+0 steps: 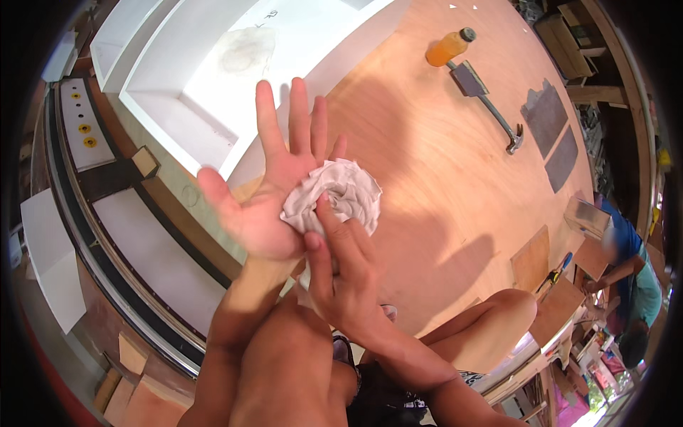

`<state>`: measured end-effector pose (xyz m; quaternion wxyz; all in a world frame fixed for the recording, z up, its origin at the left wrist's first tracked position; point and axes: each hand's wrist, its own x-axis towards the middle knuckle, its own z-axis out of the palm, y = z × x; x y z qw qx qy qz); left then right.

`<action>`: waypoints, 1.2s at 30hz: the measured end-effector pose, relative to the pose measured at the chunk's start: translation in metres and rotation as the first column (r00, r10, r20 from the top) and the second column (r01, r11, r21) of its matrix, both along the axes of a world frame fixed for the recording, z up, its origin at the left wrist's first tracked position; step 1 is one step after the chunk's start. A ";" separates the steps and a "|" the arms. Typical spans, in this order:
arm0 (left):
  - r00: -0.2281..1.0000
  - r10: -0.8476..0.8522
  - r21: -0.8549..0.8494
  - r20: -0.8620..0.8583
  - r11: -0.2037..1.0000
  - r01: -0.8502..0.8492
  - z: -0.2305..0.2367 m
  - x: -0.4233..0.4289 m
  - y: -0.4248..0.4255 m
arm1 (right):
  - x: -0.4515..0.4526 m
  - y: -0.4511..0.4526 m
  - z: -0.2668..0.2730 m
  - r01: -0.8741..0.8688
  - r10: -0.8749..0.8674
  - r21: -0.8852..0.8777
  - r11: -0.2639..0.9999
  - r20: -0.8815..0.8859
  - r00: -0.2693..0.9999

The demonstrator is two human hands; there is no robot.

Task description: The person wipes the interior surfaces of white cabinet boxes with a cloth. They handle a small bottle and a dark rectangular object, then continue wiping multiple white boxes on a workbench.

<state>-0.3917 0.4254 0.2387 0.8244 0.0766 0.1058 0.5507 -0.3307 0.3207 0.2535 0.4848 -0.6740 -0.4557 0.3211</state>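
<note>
My left hand is turned palm up with its fingers spread wide. A crumpled off-white cloth lies against the little-finger side of that palm. My right hand grips the cloth from below, thumb and fingers pressed into its folds. Both hands are above my bent knees, over a plywood sheet. Beyond the fingertips stands a white open cabinet or box frame, with a stained patch on its inner panel.
On the plywood are a bottle of orange liquid, a claw hammer, a sanding block and dark sandpaper sheets. A dark-edged panel with rails runs along the left. Another person works at right, near a blue-handled tool.
</note>
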 end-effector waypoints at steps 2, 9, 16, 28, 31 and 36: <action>0.996 -0.086 -0.009 -0.014 0.996 0.086 0.002 0.000 -0.011 | 0.014 0.019 -0.014 0.092 -0.105 0.124 0.988 0.098 0.990; 0.980 -0.147 -0.053 0.131 0.986 0.155 0.010 -0.010 -0.026 | 0.070 0.063 -0.042 0.179 -0.226 -0.267 0.947 -0.153 0.962; 0.980 -0.059 0.002 0.188 0.998 0.060 -0.013 0.008 -0.011 | 0.059 0.010 -0.013 0.011 -0.150 -0.415 0.910 -0.304 0.941; 0.855 -0.409 0.144 -0.319 0.871 0.470 -0.007 0.024 -0.054 | 0.127 0.060 -0.065 0.204 -0.407 -0.385 0.900 -0.580 0.706; 0.879 -0.398 0.007 -0.263 0.910 0.414 -0.003 0.014 -0.053 | 0.172 0.102 -0.064 0.218 -0.348 -0.272 0.937 -0.739 0.577; 0.742 -0.005 0.118 -0.670 0.986 0.114 -0.010 -0.049 -0.028 | 0.218 0.106 -0.102 0.041 -0.024 -0.010 0.999 -0.933 0.360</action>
